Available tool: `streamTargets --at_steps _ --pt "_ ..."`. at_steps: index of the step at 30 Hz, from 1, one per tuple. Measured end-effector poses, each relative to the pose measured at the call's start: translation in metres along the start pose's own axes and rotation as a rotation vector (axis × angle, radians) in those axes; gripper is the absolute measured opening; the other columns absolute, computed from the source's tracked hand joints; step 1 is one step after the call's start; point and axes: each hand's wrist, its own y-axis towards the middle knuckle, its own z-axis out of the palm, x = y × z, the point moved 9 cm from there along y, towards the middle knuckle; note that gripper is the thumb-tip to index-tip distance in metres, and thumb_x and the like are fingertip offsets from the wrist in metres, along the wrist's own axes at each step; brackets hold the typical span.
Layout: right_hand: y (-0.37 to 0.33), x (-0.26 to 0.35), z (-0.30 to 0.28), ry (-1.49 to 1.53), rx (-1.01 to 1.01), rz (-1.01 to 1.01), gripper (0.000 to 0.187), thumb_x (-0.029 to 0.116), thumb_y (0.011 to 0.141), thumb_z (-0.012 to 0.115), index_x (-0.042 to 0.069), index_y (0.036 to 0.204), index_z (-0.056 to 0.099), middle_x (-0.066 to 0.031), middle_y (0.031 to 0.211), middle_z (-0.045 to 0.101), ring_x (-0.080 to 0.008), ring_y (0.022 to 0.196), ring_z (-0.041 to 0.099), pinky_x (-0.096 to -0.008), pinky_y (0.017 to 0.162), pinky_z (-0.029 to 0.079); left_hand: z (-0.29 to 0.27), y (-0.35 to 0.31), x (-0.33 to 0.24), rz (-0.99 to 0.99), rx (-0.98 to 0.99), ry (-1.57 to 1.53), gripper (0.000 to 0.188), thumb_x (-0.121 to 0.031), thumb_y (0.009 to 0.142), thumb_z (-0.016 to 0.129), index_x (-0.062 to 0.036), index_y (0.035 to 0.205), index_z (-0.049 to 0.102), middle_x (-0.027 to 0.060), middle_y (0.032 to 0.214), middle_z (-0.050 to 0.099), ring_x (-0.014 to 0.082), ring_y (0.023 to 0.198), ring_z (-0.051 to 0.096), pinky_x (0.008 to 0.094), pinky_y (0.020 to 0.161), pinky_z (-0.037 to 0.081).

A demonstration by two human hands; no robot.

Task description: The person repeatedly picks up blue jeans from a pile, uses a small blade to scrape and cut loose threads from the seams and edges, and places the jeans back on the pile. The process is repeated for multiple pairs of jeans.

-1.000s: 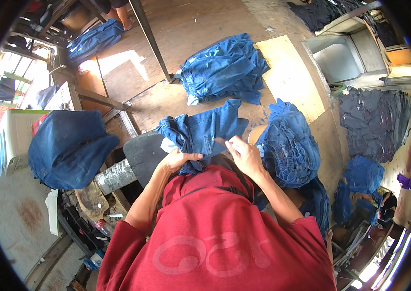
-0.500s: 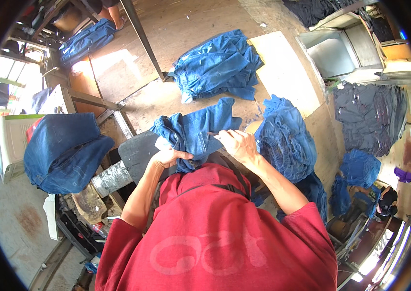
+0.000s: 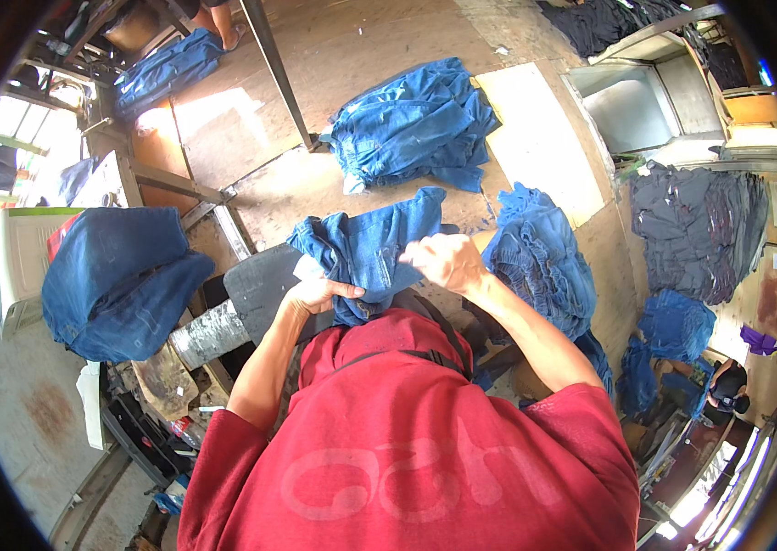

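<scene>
Both my hands hold one blue denim garment (image 3: pixel 365 241) in front of my chest. My left hand (image 3: pixel 315 294) grips its lower left edge beside a small white tag. My right hand (image 3: pixel 443 260) is closed on the garment's right side, slightly raised. The garment hangs bunched over a dark grey ironing form (image 3: pixel 255 280) mounted on a silver cylinder (image 3: pixel 206 333). My red shirt fills the lower part of the view.
A heap of blue denim (image 3: pixel 416 124) lies on the floor ahead, another pile (image 3: pixel 540 257) sits right of my hands, and folded jeans (image 3: pixel 117 275) rest at left. Dark grey garments (image 3: pixel 696 230) lie far right near a metal box (image 3: pixel 631 106). A steel post (image 3: pixel 278 78) slants across the floor.
My right hand has lifted and pulled the garment's right side up and toward me. The garment has bunched tighter between both hands; my left hand stays near the form.
</scene>
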Motion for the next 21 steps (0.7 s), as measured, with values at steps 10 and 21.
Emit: streamTargets --at_steps 10,21 --pt "0.005 -0.020 0.021 0.014 0.043 0.095 0.022 0.031 0.095 0.080 0.017 0.087 0.065 0.0002 0.069 0.061 -0.0192 0.059 0.068 -0.0365 0.051 0.055 -0.001 0.000 -0.002 -0.010 -0.003 0.012 0.089 0.019 0.079 0.084 -0.0094 0.157 0.052 0.0103 0.148 0.065 0.0318 0.139 0.060 0.0528 0.119 0.050" --pt "-0.017 -0.028 0.033 -0.013 0.062 0.061 0.024 0.043 0.097 0.074 0.019 0.093 0.069 0.0016 0.072 0.058 -0.0150 0.062 0.063 -0.0319 0.050 0.049 -0.009 -0.002 0.002 -0.059 -0.050 0.014 0.080 0.019 0.081 0.082 -0.0049 0.153 0.056 0.0156 0.140 0.071 0.0330 0.128 0.069 0.0522 0.110 0.058"
